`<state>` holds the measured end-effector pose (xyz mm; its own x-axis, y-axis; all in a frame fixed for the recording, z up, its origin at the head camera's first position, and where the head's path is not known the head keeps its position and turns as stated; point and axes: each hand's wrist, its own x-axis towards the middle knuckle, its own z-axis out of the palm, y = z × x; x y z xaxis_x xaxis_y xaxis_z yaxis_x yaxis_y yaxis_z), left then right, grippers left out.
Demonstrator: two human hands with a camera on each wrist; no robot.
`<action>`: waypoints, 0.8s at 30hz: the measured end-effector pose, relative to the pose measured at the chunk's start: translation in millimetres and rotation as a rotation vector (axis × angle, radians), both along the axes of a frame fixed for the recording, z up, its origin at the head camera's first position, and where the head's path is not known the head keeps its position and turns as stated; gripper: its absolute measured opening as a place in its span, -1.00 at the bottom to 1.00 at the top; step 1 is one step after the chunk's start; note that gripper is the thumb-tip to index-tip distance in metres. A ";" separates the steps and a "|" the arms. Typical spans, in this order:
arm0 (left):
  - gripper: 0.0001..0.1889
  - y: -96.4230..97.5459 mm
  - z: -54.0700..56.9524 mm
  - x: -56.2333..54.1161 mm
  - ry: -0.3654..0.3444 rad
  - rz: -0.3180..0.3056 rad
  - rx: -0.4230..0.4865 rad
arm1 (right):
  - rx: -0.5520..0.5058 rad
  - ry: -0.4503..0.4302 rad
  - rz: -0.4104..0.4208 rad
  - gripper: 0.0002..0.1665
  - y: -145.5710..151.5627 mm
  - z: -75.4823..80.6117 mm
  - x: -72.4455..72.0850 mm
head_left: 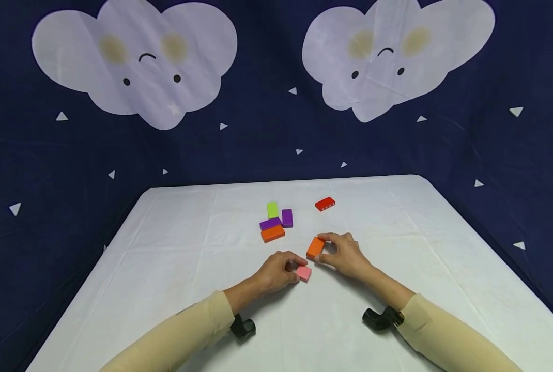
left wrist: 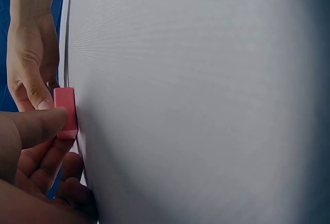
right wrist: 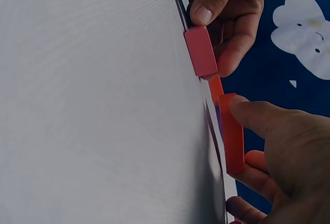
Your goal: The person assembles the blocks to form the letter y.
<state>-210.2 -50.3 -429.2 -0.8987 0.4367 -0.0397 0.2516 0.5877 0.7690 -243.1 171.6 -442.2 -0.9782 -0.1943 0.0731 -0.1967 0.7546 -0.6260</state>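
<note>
Between thumb and fingers, my left hand (head_left: 274,273) pinches a pink domino (head_left: 304,273) low over the white table. My right hand (head_left: 346,257) holds an orange domino (head_left: 316,248) by its two ends, thumb at the near end and a finger at the far one. The two dominoes are close together, the orange one a little farther back and to the right. In the right wrist view the orange domino (right wrist: 233,136) stands on its edge under the thumb. The left wrist view shows the pink domino (left wrist: 65,100) with its lower part behind the thumb.
Beyond the hands lies a group of dominoes: lime green (head_left: 272,210), two purple (head_left: 287,218) and another orange (head_left: 273,234). Farther right is a red domino (head_left: 325,204) with white dots. A white cloth covers the table (head_left: 188,222); a dark blue curtain (head_left: 258,150) hangs behind.
</note>
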 end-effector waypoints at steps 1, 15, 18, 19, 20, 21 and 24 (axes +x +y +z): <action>-0.64 -0.2 -0.3 0.0 0.006 -0.001 0.001 | 0.004 -0.001 -0.002 -0.31 -0.1 -0.6 0.0; -0.62 -2.7 -1.1 -1.4 0.027 0.026 0.031 | 0.073 0.026 -0.003 -0.27 -5.6 -1.5 2.7; -0.63 -3.0 -1.0 -1.6 0.019 0.037 0.042 | 0.073 0.022 0.004 -0.26 -5.3 -1.4 2.9; -0.64 -3.1 -1.0 -1.6 0.017 0.041 0.044 | 0.073 0.021 0.003 -0.26 -5.2 -1.3 2.9; -0.64 -3.1 -1.0 -1.6 0.015 0.045 0.045 | 0.071 0.019 0.002 -0.26 -4.7 -1.2 2.8; -0.65 -3.1 -1.0 -1.6 0.012 0.048 0.046 | 0.070 0.021 0.003 -0.26 -4.3 -1.2 2.7; -0.66 -3.2 -1.2 -1.7 0.011 0.052 0.042 | 0.060 0.016 0.001 -0.28 -3.1 -1.7 2.2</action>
<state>-211.9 -53.6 -430.4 -0.9205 0.3905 -0.0127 0.2300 0.5677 0.7904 -241.0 168.5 -443.9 -0.9767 -0.2003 0.0771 -0.2076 0.7907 -0.5760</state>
